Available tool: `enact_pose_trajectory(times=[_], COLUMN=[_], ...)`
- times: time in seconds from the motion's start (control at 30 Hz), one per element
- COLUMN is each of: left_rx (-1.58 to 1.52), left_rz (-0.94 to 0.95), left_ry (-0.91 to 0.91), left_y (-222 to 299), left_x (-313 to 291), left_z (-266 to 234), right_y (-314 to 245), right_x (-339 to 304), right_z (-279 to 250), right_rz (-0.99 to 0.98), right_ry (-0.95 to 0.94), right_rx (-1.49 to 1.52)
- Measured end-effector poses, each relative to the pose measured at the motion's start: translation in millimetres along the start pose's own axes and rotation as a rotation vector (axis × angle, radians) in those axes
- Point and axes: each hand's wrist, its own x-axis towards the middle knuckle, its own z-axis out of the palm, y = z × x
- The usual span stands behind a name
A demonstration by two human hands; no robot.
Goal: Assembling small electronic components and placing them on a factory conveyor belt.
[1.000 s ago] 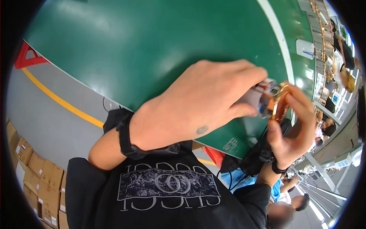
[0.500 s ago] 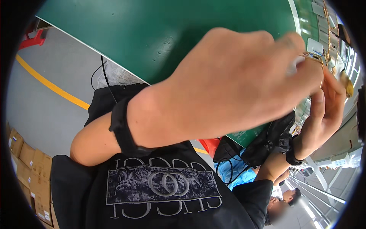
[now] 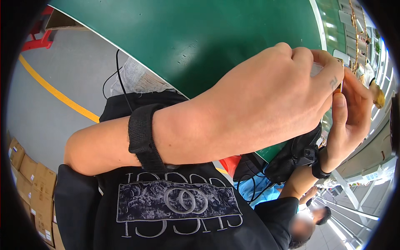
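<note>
My left hand (image 3: 266, 93) reaches across the view to the right, above a green table (image 3: 166, 35). Its fingers are curled closed, and a bit of pale, translucent material (image 3: 316, 69) shows between them. Farther right, my right hand (image 3: 352, 106) holds a thin gold-edged piece (image 3: 339, 85) between thumb and fingers. The left fingers meet this piece at its near side. Most of it is hidden by the hands, so its kind cannot be told. Black straps go round both wrists.
Cardboard boxes (image 3: 39, 191) are stacked at the lower left, and a red frame (image 3: 39, 41) stands at the upper left. A black pouch with a small camera (image 3: 308, 154) and cables hang near my right forearm. Other people (image 3: 302, 229) appear at the lower right.
My left hand has rotated and its fingers have come down closer to the right hand. Less of the gold-edged piece shows now. The right hand has shifted only slightly.
</note>
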Motion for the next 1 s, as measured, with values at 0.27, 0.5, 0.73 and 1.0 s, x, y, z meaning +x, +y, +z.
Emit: enact_pose_trajectory(times=[0.27, 0.5, 0.73, 1.0], left_rx=[0.0, -0.049, -0.255, -0.74], left_rz=[-0.021, -0.014, -0.091, -0.33], left_ry=[-0.042, 0.07, 0.2, 0.162], left_y=[18.7, -9.3, -3.2, 68.4], left_x=[145.1, 302.9, 517.5, 765.7], left_z=[86.2, 189.7, 274.2, 322.7], right_y=[93.4, 185.4, 271.4, 353.7], right_x=[105.9, 245.5, 399.3, 503.0], right_z=[-108.2, -203.6, -367.3, -575.2], right_rz=[-0.043, -0.151, -0.186, -0.157], right_ry=[0.008, -0.028, -0.088, -0.175], right_rx=[-0.039, -0.092, -0.143, -0.2])
